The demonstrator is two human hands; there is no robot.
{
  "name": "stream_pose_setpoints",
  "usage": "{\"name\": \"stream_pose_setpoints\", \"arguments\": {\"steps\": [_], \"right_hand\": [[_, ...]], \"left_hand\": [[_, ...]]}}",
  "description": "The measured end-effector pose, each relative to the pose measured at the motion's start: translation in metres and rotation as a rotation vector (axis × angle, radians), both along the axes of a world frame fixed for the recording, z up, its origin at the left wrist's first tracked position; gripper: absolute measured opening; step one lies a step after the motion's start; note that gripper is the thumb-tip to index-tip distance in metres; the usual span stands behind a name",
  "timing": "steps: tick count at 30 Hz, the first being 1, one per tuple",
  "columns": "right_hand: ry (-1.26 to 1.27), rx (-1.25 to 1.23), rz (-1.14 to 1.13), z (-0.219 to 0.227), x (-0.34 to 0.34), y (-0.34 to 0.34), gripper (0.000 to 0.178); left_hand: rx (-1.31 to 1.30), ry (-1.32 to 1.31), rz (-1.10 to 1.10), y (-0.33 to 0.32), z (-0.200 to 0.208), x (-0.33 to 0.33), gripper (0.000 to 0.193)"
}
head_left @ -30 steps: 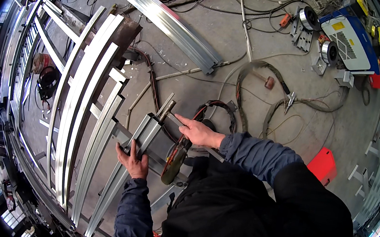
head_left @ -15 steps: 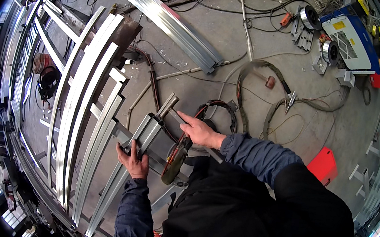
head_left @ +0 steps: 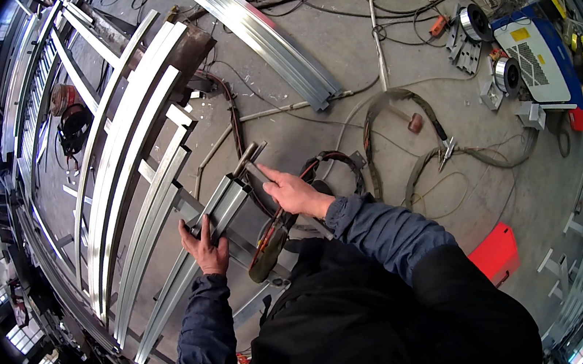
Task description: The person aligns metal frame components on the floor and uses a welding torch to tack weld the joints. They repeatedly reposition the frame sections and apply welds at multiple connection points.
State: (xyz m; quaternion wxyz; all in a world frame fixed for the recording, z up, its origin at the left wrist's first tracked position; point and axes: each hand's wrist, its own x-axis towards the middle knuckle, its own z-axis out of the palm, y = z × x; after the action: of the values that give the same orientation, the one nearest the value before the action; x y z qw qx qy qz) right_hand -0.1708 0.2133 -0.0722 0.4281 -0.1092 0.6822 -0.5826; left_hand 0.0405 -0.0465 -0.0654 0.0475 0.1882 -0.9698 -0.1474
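My left hand (head_left: 206, 248) is closed on a galvanized steel channel (head_left: 167, 305), with fingers and thumb across it just below its far end. Short channel pieces (head_left: 228, 199) lie at that end, beside my fingers. In my right hand (head_left: 299, 194) is a hammer (head_left: 245, 159), its handle running back under my palm. The hammer head is close to the channel's far end; whether it touches cannot be made out. Below my right wrist, a welding torch cable in a dark sleeve (head_left: 267, 256) hangs over a grey crossbar (head_left: 242, 249).
Long steel profiles (head_left: 112, 158) lie across the rack on the left. A loose profile (head_left: 252, 33) rests on the floor ahead. Coiled cables (head_left: 368, 129), a mallet (head_left: 415, 123) and a red panel (head_left: 496, 253) lie to the right, with a blue-white machine (head_left: 536, 59) farther back.
My right hand and the hammer have moved a little left and away from me, toward the channel's end. My left hand has kept its place on the channel.
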Motion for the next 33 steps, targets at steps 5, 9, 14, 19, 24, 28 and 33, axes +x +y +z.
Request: {"name": "stream_pose_setpoints", "arguments": {"steps": [5, 9, 14, 19, 24, 28, 33], "right_hand": [[-0.007, -0.005, 0.121, 0.001, -0.019, 0.005, 0.065], [-0.133, -0.021, 0.042, 0.012, -0.015, 0.012, 0.064], [-0.016, 0.046, 0.021, 0.006, 0.008, 0.026, 0.064], [-0.059, 0.0, 0.065, 0.011, 0.005, 0.035, 0.063], [-0.105, 0.017, -0.105, 0.003, 0.021, 0.034, 0.065], [-0.027, 0.027, -0.005, 0.002, 0.04, 0.04, 0.065], [-0.121, 0.057, -0.01, 0.012, 0.025, 0.051, 0.064]], "left_hand": [[0.0, -0.003, 0.008, -0.002, -0.003, 0.001, 0.082], [-0.008, -0.016, 0.008, -0.002, -0.001, 0.003, 0.082], [0.007, 0.015, 0.006, 0.0, -0.003, 0.0, 0.082], [-0.001, 0.0, 0.015, -0.004, -0.007, 0.005, 0.082], [0.005, 0.002, 0.006, -0.003, -0.004, 0.003, 0.082], [0.007, -0.003, 0.013, -0.003, -0.006, 0.004, 0.083], [0.005, -0.011, 0.014, -0.002, -0.005, 0.005, 0.083]]}}
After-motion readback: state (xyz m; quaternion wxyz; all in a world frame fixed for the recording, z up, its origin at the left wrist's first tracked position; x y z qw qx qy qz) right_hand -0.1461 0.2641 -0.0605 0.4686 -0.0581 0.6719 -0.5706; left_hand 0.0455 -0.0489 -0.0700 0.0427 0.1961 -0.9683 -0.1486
